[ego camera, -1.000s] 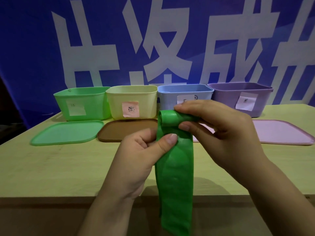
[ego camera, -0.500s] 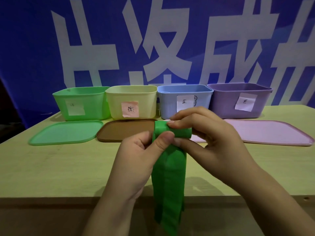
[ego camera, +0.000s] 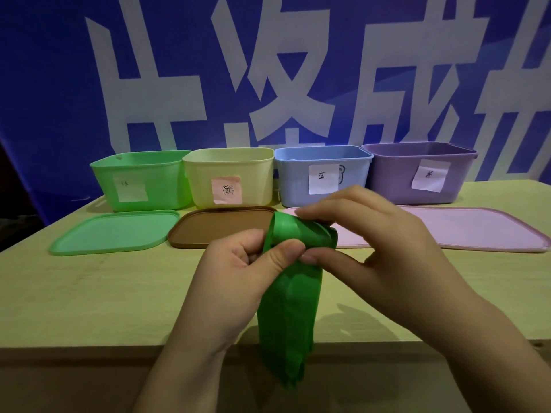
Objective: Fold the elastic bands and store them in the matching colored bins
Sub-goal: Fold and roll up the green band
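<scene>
A green elastic band [ego camera: 289, 305] hangs in front of me over the table's near edge, its top end wound into a roll. My left hand [ego camera: 235, 281] pinches the band just below the roll with thumb and fingers. My right hand [ego camera: 372, 248] grips the roll from above, fingers curled over it and thumb beneath. Four bins stand in a row at the back: green [ego camera: 140, 180], pale yellow with a pink label [ego camera: 229, 177], blue [ego camera: 322, 177], and purple [ego camera: 417, 174].
Lids lie flat in front of the bins: a green lid [ego camera: 113, 231], a brown lid [ego camera: 220, 225] and a pink lid [ego camera: 462, 228]. The wooden table [ego camera: 89, 293] ends close to me. A blue banner with white characters hangs behind.
The roll at the band's top has grown and my hands have dropped lower toward the table. The hanging tail has become shorter.
</scene>
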### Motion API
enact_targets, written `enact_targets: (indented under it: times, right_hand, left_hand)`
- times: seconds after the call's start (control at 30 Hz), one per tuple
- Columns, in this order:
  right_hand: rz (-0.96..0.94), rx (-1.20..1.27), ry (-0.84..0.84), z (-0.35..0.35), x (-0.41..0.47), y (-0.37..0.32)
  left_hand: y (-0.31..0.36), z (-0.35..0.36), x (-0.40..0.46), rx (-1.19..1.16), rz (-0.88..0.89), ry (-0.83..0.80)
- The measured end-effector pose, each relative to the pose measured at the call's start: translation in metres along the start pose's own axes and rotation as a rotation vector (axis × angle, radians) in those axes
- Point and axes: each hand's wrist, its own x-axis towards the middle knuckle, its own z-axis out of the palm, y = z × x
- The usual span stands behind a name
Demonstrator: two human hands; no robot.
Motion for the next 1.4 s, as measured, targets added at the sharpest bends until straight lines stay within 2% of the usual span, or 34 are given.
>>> enact_targets:
  times: [0.2,0.53,0.63,0.73,0.87,1.1,1.4]
  right_hand:
    - [0.006,-0.082,-0.092,-0.002,0.001,-0.001]
    - [0.017,-0.200,-0.065,0.014,-0.004,0.000]
    - [0.019,-0.133,-0.059,0.014,-0.004,0.002]
    - [0.056,0.008,0.030,0.013,-0.006,0.003]
    - [0.124,0.111,0.136,0.019,-0.006,0.001]
    - [0.088,0.005,0.133,0.021,-0.007,0.003]
    - [0.031,-0.026,0.131,0.015,-0.013,0.003]
  left_hand:
    - [-0.002,0.002,-0.002,0.074,-0.012,0.016]
    - [-0.008,0.002,-0.001,0.094,-0.018,0.052]
    - [-0.009,-0.001,0.000,0.073,-0.028,0.002]
    - [-0.008,-0.005,0.002,0.076,-0.015,-0.057]
    - [-0.011,-0.003,0.005,0.201,0.012,-0.028]
    - [-0.015,0.006,0.001,0.263,0.080,-0.002]
    - [-0.021,-0.002,0.004,0.220,0.113,-0.101]
